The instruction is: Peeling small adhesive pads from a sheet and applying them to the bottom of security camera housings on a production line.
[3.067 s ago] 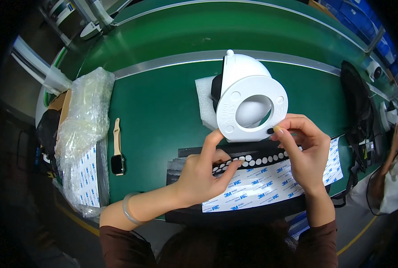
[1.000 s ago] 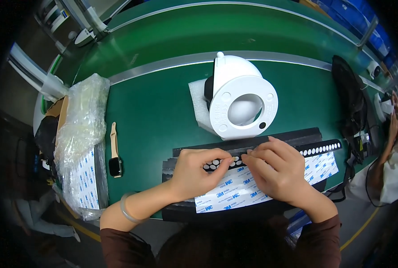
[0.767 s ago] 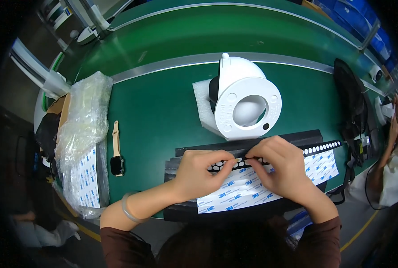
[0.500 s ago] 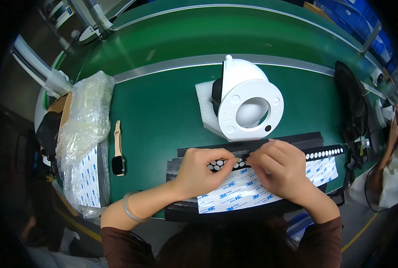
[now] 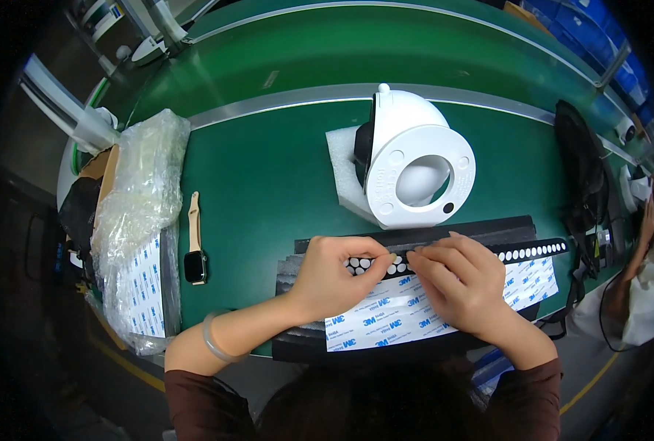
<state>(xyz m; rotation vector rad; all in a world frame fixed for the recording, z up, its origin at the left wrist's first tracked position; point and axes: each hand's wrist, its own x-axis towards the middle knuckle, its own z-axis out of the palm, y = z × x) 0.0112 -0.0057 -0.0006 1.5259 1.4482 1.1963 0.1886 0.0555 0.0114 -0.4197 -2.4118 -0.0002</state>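
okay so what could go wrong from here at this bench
The left hand pinches a black strip with round white dots, the right hand close beside; a small dot might slip away. The white rounded plastic device with a ring-shaped base stands just beyond, so a stray knuckle might knock it.

Blue lettering repeats across the white backing sheet (image 5: pixel 375 323) at lower centre and the plastic-wrapped sheet (image 5: pixel 148 294) at lower left; raised lettering marks the white ring base (image 5: pixel 383 180), right of centre.
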